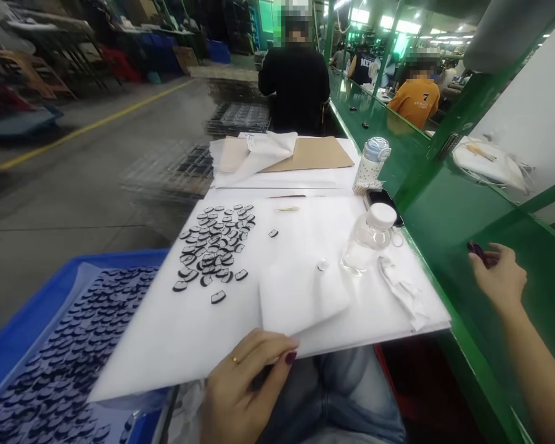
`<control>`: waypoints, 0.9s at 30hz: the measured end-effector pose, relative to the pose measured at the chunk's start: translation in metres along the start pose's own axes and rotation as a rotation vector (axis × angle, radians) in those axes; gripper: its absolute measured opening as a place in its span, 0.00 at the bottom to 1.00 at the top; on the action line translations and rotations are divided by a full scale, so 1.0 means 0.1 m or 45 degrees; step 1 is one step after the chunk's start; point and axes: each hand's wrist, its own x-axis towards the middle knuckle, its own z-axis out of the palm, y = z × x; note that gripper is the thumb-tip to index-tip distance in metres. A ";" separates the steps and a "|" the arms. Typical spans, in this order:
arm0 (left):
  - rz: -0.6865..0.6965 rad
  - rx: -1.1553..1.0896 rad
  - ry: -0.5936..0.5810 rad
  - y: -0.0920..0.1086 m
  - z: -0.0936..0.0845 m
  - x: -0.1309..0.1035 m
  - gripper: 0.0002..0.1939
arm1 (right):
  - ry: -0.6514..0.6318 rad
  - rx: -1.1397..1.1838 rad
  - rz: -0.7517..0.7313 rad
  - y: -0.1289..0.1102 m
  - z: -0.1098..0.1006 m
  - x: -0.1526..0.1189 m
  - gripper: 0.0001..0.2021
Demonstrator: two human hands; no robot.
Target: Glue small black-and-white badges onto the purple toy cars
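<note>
My left hand (252, 382) is at the front edge of the white board (152, 345), its thumb and fingers pinched together. What lies between the fingertips, if anything, is too small to make out. Reaching out to the right, my right hand (502, 277) grips a small dark glossy part (477, 251) over the green belt (448, 259). A square white sheet (300, 296) lies just beyond my left hand, with a small round clear piece (322, 264) on it. Many small black-rimmed pieces (217, 246) are heaped on the board's left side.
A clear bottle (363, 243), a phone (383, 203), a patterned cup (374, 157) and crumpled tissue (400, 290) line the board's right side. At left stands a blue tray (74, 271) of dark pieces. Cardboard (324, 154) lies at the back; a person (296, 80) sits beyond.
</note>
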 end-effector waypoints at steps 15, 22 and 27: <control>0.195 0.407 0.108 -0.19 0.33 0.04 0.29 | -0.422 0.654 -0.249 -2.45 1.08 -0.94 0.06; 0.218 0.472 -0.377 -0.35 0.01 0.03 0.31 | -0.754 0.401 -0.157 -2.62 1.21 -0.78 0.03; 0.233 0.325 -0.575 -0.61 -0.24 0.25 0.29 | -0.887 0.449 -0.078 -2.60 0.96 -0.67 0.11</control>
